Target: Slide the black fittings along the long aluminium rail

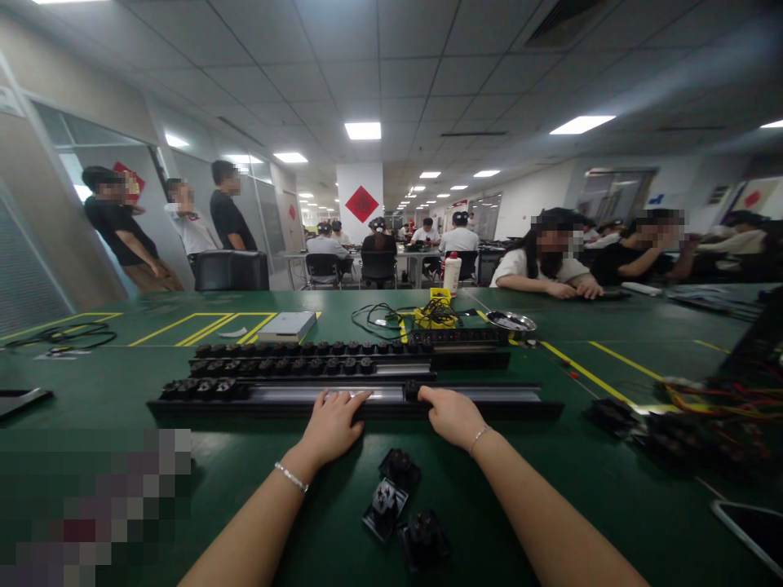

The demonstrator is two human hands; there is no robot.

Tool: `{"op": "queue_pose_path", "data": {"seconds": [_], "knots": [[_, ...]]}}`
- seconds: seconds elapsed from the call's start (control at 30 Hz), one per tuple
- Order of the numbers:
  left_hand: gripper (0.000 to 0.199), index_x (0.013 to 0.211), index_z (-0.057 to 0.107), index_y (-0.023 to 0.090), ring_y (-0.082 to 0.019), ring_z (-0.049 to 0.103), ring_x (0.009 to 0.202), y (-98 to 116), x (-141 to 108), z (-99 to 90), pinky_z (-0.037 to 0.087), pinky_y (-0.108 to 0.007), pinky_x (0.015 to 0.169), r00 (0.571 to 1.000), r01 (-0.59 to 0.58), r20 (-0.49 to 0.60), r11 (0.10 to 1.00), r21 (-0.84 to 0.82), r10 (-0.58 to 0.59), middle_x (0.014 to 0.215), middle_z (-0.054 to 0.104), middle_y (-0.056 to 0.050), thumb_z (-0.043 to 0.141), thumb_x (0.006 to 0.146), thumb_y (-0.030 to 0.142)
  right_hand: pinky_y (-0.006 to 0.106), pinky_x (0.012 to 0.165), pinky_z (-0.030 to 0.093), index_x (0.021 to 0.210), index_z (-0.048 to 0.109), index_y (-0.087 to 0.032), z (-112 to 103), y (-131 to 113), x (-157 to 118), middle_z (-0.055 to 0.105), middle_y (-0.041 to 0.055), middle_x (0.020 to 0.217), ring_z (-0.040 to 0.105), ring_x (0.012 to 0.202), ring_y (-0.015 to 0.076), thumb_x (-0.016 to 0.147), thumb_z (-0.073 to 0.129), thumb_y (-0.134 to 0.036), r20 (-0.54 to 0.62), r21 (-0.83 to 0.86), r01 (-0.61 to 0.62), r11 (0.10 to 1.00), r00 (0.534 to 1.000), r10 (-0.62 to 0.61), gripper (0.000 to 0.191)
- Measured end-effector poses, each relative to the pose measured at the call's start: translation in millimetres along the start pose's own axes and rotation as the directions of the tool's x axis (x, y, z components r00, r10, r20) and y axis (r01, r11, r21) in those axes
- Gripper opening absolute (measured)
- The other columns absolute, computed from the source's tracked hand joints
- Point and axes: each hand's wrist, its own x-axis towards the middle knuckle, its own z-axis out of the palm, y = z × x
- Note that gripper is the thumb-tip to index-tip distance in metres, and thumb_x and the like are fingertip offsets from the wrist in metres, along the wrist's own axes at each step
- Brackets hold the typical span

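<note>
Your green table [98,391] takes up most of the foreground, yellow tape lines marked across it. Co-worker [541,265] in a white top sits at the far right edge, forearms on the surface. Long black front rail [391,407] lies crosswise right in front of you; its channel is pale and shiny, with a cluster of black modules [205,389] at the left end. Middle rail [402,369] sits just behind, modules along most of it, bare stretch at its right. Back rail [471,359] is behind that, also carrying a row. Tangled wiring [703,436] is heaped at your right. Your left hand [333,420] is palm down on the front rail, fingers spread over the bare channel, left of the right hand. Your right hand [453,417] is at the same rail, right of centre: index finger out against a single module, other fingers look curled; thumb is hidden, so can't tell if it's a pinch. White box [287,326] is beyond the rails at left, metal dish [511,322] beyond at right. Three loose modules [385,499] sit on the table between your forearms. That single module [412,390] is in the front rail's channel, touching your right fingertip.
</note>
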Motion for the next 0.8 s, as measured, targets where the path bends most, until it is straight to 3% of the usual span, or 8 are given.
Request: {"op": "queue_pose_path", "data": {"seconds": [0.8], "knots": [[0.054, 0.131, 0.038, 0.036, -0.021, 0.049, 0.11, -1.2, 0.2, 1.3, 0.017, -0.046, 0.106, 1.0, 0.006, -0.001, 1.0, 0.0, -0.006, 0.111, 0.058, -0.002, 0.048, 0.078, 0.033, 0.027, 0.066, 0.031, 0.096, 0.058, -0.026, -1.3, 1.7, -0.3, 0.066, 0.0023, 0.094, 0.056, 0.085, 0.017, 0.072, 0.041, -0.013, 0.007, -0.022, -0.038, 0.999, 0.999, 0.038, 0.032]]}}
